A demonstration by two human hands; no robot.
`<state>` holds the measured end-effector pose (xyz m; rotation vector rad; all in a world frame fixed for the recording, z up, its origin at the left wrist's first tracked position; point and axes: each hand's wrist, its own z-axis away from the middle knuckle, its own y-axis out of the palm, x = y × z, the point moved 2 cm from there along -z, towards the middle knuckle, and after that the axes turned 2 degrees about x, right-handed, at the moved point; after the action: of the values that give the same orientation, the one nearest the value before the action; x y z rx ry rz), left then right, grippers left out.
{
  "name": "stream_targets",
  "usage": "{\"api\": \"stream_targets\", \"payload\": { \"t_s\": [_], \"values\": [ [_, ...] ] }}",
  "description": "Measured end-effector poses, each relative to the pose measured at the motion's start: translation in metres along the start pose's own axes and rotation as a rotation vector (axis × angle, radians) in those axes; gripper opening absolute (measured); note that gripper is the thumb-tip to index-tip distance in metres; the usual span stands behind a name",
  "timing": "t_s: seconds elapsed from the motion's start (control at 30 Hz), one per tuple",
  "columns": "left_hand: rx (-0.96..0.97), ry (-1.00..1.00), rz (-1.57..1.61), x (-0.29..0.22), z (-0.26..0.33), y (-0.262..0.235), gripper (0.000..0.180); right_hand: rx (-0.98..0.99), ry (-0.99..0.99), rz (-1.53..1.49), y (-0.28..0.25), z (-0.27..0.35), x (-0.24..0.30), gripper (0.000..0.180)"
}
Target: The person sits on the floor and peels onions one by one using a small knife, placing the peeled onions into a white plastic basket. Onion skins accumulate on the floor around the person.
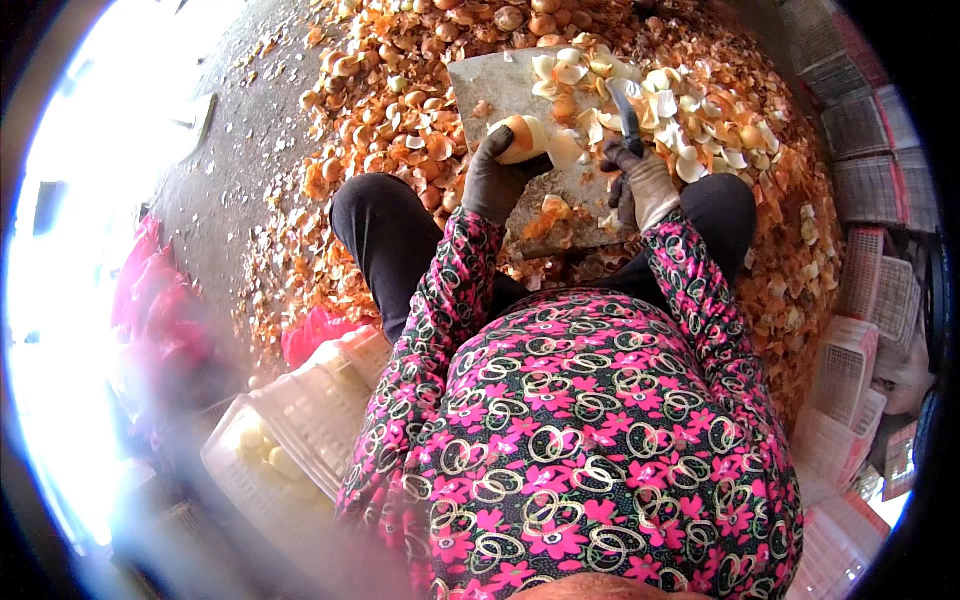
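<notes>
In a dark glove, my left hand (492,180) is closed round a partly peeled onion (522,140), pale with some brown skin left on it. My right hand (645,185), in a pale glove with dark fingers, grips a knife (627,118) whose blade points away from me. Both hands are above a grey board (490,85) in front of my knees. Pale onion layers (565,68) and brown skins lie on the board's far part, and more scraps (550,215) rest near its front edge. The knife and the onion are apart.
Unpeeled onions (415,110) and loose skins heap around the board. White crates holding pale onions (265,450) stand at my lower left, beside pink plastic bags (155,290). Stacked crates (865,150) line the right side. Grey floor (215,185) shows at the left.
</notes>
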<state>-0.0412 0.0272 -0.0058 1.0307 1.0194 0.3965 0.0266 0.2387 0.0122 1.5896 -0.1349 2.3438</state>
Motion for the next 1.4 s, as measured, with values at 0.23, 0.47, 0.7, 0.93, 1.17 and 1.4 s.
{"api": "stream_targets", "payload": {
  "t_s": [0.23,0.47,0.7,0.93,1.17,1.4],
  "values": [
    [0.123,-0.156,-0.04,0.013,0.002,0.001,0.072,0.419,0.001,-0.154,0.034,0.009,0.013,0.028],
    [0.062,-0.071,-0.333,-0.002,0.008,0.015,0.057,0.224,-0.165,0.027,0.018,0.011,0.021,0.02],
    [-0.037,-0.102,-0.308,0.019,0.013,0.017,0.05,0.182,-0.141,0.515,0.0,0.009,0.023,0.026],
    [-0.031,-0.079,-0.151,0.016,0.007,0.011,0.051,-0.194,-0.057,1.241,-0.045,-0.006,0.039,0.038],
    [0.003,-0.118,-0.31,0.015,0.008,0.02,0.043,0.168,-0.21,0.523,-0.002,-0.005,0.023,0.04],
    [-0.043,-0.244,-0.237,0.026,0.009,0.005,0.042,0.351,-0.005,0.22,0.025,0.012,0.024,0.031]
  ]
}}
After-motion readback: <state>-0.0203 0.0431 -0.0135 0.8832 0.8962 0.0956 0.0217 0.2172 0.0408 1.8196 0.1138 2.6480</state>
